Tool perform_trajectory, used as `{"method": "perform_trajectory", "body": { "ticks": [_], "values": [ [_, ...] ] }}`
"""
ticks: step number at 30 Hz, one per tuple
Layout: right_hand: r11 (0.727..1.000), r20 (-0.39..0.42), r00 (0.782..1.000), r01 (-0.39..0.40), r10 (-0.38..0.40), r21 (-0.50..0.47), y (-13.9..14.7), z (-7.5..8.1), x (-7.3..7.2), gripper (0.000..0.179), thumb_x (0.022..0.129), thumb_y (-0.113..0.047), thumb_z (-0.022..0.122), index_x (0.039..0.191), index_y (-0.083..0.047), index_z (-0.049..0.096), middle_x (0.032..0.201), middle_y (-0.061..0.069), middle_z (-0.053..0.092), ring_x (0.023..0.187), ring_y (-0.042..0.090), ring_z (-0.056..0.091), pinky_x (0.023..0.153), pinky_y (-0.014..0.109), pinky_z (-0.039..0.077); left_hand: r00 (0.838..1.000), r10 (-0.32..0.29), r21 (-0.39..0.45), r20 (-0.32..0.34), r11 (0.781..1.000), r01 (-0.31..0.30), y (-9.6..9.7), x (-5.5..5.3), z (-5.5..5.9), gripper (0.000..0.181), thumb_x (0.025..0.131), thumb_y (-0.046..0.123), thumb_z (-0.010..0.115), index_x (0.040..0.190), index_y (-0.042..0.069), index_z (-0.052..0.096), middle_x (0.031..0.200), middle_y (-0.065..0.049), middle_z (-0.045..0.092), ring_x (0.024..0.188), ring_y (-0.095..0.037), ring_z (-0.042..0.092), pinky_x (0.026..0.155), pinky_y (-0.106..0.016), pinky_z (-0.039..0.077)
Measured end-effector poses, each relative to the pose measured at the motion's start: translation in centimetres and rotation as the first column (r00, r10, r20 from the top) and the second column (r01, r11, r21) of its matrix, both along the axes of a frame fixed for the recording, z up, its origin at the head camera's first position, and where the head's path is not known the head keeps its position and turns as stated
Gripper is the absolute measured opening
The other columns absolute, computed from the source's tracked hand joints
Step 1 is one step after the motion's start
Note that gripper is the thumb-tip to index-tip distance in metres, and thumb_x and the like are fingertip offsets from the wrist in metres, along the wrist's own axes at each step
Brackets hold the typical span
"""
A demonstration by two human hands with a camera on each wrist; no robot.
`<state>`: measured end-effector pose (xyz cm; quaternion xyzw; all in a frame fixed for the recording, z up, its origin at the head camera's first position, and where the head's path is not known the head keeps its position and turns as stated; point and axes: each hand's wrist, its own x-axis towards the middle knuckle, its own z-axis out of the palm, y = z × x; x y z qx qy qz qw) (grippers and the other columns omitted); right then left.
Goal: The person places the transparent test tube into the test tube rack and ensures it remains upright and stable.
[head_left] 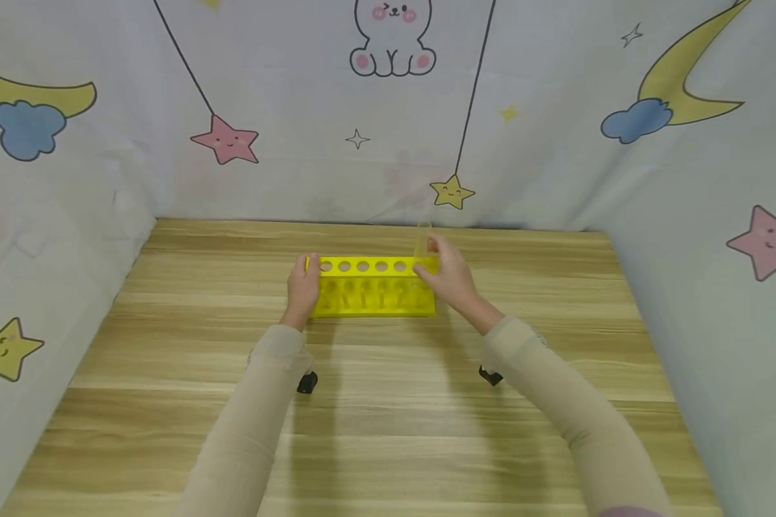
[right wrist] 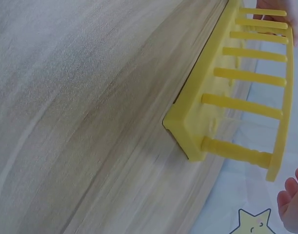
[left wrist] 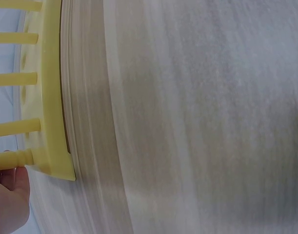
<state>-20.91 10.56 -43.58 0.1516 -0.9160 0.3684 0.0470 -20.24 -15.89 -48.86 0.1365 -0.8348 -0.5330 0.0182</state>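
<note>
A yellow test tube rack stands on the wooden table, with a row of round holes in its top bar. My left hand grips the rack's left end; in the left wrist view that hand is at the end post. At the rack's right end, my right hand pinches a clear test tube, which stands upright and rises above the top bar. Whether the tube's lower end is inside the last hole, I cannot tell. In the right wrist view, only curled fingers show beside the rack's end.
The wood-grain table extends around the rack. A white cloth printed with stars, moons and a white animal hangs behind it and along both sides. Small black pieces sit at the wrists.
</note>
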Motion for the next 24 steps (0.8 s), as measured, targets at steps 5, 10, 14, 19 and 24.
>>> {"method": "perform_trajectory", "body": {
  "ticks": [5, 10, 14, 19, 24],
  "values": [
    [1.0, 0.008, 1.0, -0.009, 0.009, 0.016, 0.4, 0.2, 0.1, 0.06, 0.081, -0.024, 0.064, 0.13, -0.007, 0.035, 0.117, 0.012, 0.052, 0.11, 0.027, 0.046, 0.093, 0.041, 0.038, 1.0, -0.006, -0.003, 0.019, 1.0, 0.006, -0.1, 0.1, 0.3, 0.048, 0.094, 0.046, 0.026, 0.119, 0.008, 0.042, 0.124, -0.014, 0.047, 0.113, -0.029, 0.042, 0.095, -0.044, 0.034],
    [1.0, -0.004, 1.0, -0.021, 0.021, 0.006, 0.9, 0.2, 0.3, 0.059, 0.08, -0.024, 0.065, 0.13, -0.007, 0.037, 0.117, 0.012, 0.052, 0.111, 0.028, 0.046, 0.094, 0.043, 0.037, 1.0, -0.013, 0.0, 0.027, 1.0, 0.013, 0.0, 0.2, 0.5, 0.05, 0.093, 0.047, 0.026, 0.119, 0.008, 0.042, 0.124, -0.014, 0.047, 0.112, -0.029, 0.041, 0.095, -0.044, 0.033],
    [1.0, -0.012, 1.0, -0.024, 0.024, -0.012, 1.5, 0.2, 0.4, 0.059, 0.079, -0.021, 0.066, 0.13, -0.009, 0.038, 0.118, 0.012, 0.052, 0.111, 0.029, 0.046, 0.094, 0.043, 0.037, 0.999, -0.009, -0.004, 0.033, 1.0, 0.009, -0.1, 0.2, 0.5, 0.048, 0.094, 0.045, 0.027, 0.121, 0.008, 0.042, 0.126, -0.014, 0.046, 0.116, -0.03, 0.04, 0.097, -0.045, 0.032],
    [1.0, -0.027, 0.999, -0.02, 0.019, -0.015, 2.2, 0.4, 0.5, 0.056, 0.079, -0.018, 0.066, 0.127, -0.005, 0.042, 0.115, 0.012, 0.053, 0.108, 0.028, 0.047, 0.094, 0.042, 0.037, 0.999, -0.009, -0.015, 0.051, 1.0, 0.01, 0.0, 0.2, 0.5, 0.054, 0.093, 0.05, 0.025, 0.123, 0.008, 0.04, 0.126, -0.015, 0.046, 0.116, -0.03, 0.041, 0.097, -0.044, 0.033],
    [0.999, -0.016, 1.0, 0.01, -0.011, -0.035, 3.1, 0.8, 0.6, 0.049, 0.081, -0.019, 0.064, 0.122, -0.002, 0.045, 0.115, 0.015, 0.053, 0.106, 0.028, 0.048, 0.092, 0.042, 0.038, 0.998, -0.016, -0.015, 0.063, 1.0, 0.017, 0.0, 0.2, 0.6, 0.059, 0.09, 0.055, 0.023, 0.123, 0.009, 0.04, 0.126, -0.014, 0.046, 0.115, -0.029, 0.041, 0.096, -0.044, 0.033]
  ]
}}
